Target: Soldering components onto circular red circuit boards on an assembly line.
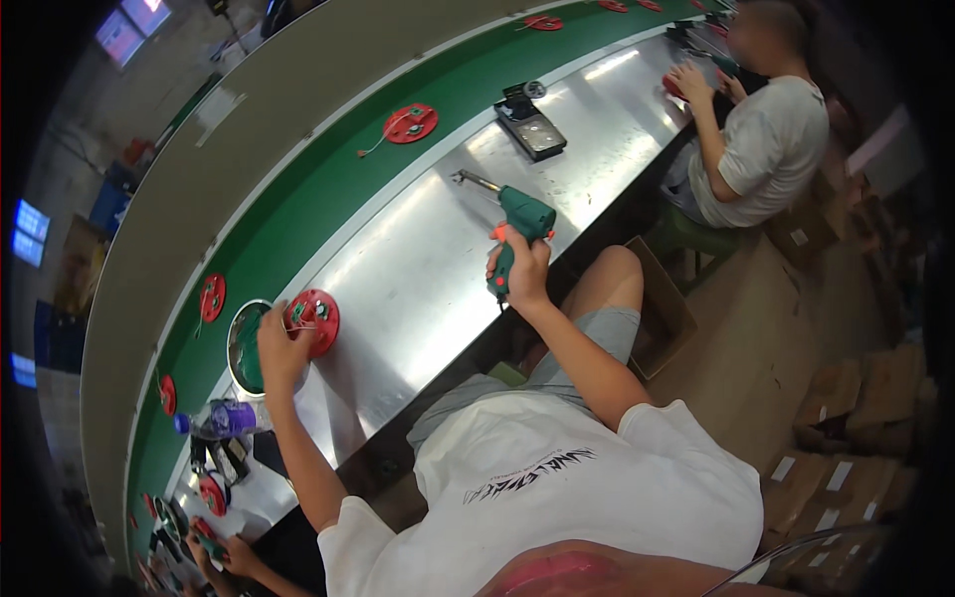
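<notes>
In my right hand [521,269] is a green soldering gun [527,212], gripped by its handle. Its metal tip points up and to the left over the steel worktop. My left hand [284,348] has its fingers curled on the near-left part of a red round plate [320,323] with small green parts and a pale wire. Part of that plate is hidden by the fingers. Right behind the left hand stands a round metal-rimmed dish [233,348] with something green inside, partly covered by the hand.
A green conveyor belt [338,199] carries more red round plates [411,123] along the far side. On the steel worktop [428,269] are a black solder stand [532,129] and a purple-labelled bottle [224,419]. A co-worker [766,129] sits at right; another person's hands [234,555] work at lower left.
</notes>
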Action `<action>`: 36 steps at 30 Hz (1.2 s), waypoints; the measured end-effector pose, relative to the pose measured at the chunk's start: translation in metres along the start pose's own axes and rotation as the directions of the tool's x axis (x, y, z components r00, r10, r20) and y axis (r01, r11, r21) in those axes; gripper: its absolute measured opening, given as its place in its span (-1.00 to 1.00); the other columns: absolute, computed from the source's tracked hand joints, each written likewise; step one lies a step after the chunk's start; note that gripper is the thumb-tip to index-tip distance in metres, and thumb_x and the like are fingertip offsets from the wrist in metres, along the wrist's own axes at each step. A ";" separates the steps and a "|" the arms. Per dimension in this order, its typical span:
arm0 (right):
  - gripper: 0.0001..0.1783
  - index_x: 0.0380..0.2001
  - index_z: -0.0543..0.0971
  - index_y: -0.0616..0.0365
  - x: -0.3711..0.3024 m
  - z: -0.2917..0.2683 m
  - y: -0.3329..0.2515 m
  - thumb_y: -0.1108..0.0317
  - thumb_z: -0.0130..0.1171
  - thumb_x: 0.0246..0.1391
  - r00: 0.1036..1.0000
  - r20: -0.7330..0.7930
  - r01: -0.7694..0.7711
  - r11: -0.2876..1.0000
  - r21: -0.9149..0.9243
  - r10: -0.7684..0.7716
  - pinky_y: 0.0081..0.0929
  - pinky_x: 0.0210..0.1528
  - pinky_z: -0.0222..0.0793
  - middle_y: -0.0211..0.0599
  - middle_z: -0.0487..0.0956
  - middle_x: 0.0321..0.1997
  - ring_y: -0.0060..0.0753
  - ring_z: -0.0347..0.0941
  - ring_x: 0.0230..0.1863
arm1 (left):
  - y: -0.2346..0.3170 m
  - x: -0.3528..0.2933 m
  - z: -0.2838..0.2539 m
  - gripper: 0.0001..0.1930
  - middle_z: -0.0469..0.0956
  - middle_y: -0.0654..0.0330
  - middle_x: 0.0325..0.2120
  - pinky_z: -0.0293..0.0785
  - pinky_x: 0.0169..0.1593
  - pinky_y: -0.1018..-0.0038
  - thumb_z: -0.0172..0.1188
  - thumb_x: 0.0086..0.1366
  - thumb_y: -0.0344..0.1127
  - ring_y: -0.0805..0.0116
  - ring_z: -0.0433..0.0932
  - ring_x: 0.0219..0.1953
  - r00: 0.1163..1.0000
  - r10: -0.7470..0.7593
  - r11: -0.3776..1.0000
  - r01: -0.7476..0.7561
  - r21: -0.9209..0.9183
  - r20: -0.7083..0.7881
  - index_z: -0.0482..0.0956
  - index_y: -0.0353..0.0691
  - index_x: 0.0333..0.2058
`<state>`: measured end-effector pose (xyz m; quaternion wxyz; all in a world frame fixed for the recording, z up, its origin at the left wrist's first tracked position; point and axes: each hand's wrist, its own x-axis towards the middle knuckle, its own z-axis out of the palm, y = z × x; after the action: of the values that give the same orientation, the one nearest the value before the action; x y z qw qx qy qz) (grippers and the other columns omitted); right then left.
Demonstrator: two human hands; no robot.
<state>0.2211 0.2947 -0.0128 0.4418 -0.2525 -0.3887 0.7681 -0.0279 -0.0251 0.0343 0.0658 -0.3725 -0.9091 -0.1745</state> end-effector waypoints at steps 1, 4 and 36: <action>-0.72 -0.22 0.48 0.32 0.001 -0.002 0.001 0.26 0.11 0.26 1.000 0.011 -0.001 1.000 0.017 0.001 -0.40 -0.62 0.41 -0.12 0.57 -0.33 -0.39 0.45 -0.67 | 0.020 0.001 0.010 -0.41 0.55 -0.10 0.00 0.45 0.09 0.09 0.34 0.13 -0.14 -0.17 0.55 -0.04 0.997 0.060 0.987 -0.068 0.146 0.057 0.50 -0.19 0.14; -0.71 -0.18 0.46 0.33 0.001 -0.007 0.003 0.26 0.09 0.27 1.000 0.021 0.008 1.000 0.022 -0.009 -0.41 -0.62 0.43 -0.13 0.57 -0.30 -0.39 0.46 -0.66 | 0.063 -0.012 0.048 -0.42 0.35 -0.16 0.22 0.22 0.25 -0.18 0.26 0.20 -0.11 -0.43 0.30 0.20 0.998 -0.048 0.922 0.064 0.381 -0.051 0.44 -0.11 0.19; -0.72 -0.18 0.47 0.32 0.003 -0.005 0.000 0.27 0.10 0.25 0.999 0.041 -0.007 1.000 0.012 0.006 -0.43 -0.62 0.42 -0.13 0.56 -0.29 -0.40 0.46 -0.65 | -0.095 0.001 0.009 -0.82 0.61 -0.02 -0.24 0.47 -0.05 0.08 0.33 0.17 -0.30 -0.12 0.55 -0.17 0.945 -0.296 0.911 0.323 0.259 -0.136 0.70 -0.23 -0.28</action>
<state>0.2230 0.2990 -0.0156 0.4326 -0.2351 -0.3921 0.7771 -0.0952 -0.0839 0.0010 0.1315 -0.2022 -0.9679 -0.0709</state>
